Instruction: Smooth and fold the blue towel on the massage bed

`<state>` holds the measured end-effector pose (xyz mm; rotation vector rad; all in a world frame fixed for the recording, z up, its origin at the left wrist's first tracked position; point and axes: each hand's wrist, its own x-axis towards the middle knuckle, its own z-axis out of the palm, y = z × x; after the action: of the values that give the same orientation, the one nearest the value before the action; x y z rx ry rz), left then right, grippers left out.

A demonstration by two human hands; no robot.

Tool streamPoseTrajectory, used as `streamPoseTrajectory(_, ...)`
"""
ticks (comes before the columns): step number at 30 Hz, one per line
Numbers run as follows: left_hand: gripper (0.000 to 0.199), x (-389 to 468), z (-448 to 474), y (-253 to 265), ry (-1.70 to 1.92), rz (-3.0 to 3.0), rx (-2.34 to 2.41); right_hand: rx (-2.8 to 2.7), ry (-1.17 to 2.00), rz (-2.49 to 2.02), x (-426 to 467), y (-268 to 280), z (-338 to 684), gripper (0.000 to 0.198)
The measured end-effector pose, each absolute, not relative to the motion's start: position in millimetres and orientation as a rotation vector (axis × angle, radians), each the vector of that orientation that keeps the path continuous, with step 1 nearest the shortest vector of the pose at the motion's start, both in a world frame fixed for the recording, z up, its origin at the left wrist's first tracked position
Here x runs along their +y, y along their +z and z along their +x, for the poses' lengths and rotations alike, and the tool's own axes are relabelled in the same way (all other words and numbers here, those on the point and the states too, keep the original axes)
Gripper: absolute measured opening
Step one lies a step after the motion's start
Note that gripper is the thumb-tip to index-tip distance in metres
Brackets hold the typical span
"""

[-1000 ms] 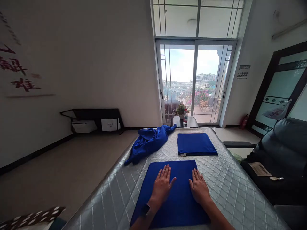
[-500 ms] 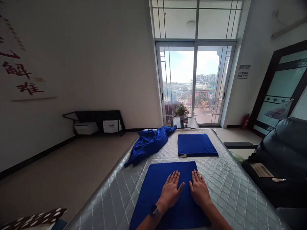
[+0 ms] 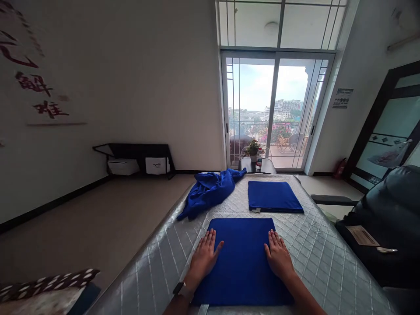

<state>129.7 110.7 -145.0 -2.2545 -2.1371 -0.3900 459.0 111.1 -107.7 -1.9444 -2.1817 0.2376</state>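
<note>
Folded blue cloth (image 3: 244, 267), one, roughly rectangular, laid flat at the lower centre of the frame on a quilted silver mattress (image 3: 334, 267); a pale tab (image 3: 203, 309) shows at its lower left edge.

Left hand (image 3: 204, 256), palm down on the cloth's left border, fingers together, thumb held apart; pinching nothing. Dark wristwatch (image 3: 179, 288) on that wrist.

Right hand (image 3: 278, 256), palm down on the cloth's right border, fingers likewise together and thumb apart; pinching nothing.

Second blue piece (image 3: 274, 196), folded flat, right of centre, beyond the first and apart from it; small white label at its near edge.

Crumpled blue fabric (image 3: 210, 192), heaped at centre, left of the second piece, on the mattress.

Small dark table (image 3: 267, 167), past the mattress's far end, bearing a potted plant (image 3: 252, 148) and a bottle (image 3: 259, 159) with a red-banded label.

Black armchair (image 3: 390, 197), right side of frame, with a tan card (image 3: 362, 235) on its seat.

Black rack (image 3: 138, 151), left of centre against the wall, with two white boxes
</note>
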Motion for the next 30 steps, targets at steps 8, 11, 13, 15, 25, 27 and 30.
streamPoseTrajectory(8, 0.080, 108, 131, -140, -0.409, -2.248, -2.115, -2.210, 0.208, -1.975, 111, -105, 457, 0.069)
streamPoseTrajectory(11, 0.079, 106, 132, -137, -0.406, -2.228, -2.120, -2.246, 0.210, -1.998, 110, -98, 455, 0.069)
streamPoseTrajectory(13, 0.078, 106, 133, -137, -0.415, -2.224, -2.115, -2.271, 0.215, -2.017, 107, -94, 454, 0.068)
streamPoseTrajectory(15, 0.077, 107, 132, -138, -0.439, -2.228, -2.094, -2.291, 0.210, -2.021, 102, -91, 454, 0.068)
streamPoseTrajectory(25, 0.074, 109, 129, -147, -0.466, -2.232, -2.082, -2.264, 0.245, -1.985, 69, -101, 459, 0.071)
streamPoseTrajectory(27, 0.073, 109, 129, -146, -0.468, -2.210, -2.085, -2.257, 0.256, -1.984, 68, -100, 459, 0.071)
streamPoseTrajectory(30, 0.071, 107, 140, -137, -0.478, -2.163, -2.070, -2.243, 0.285, -1.973, 69, -98, 459, 0.071)
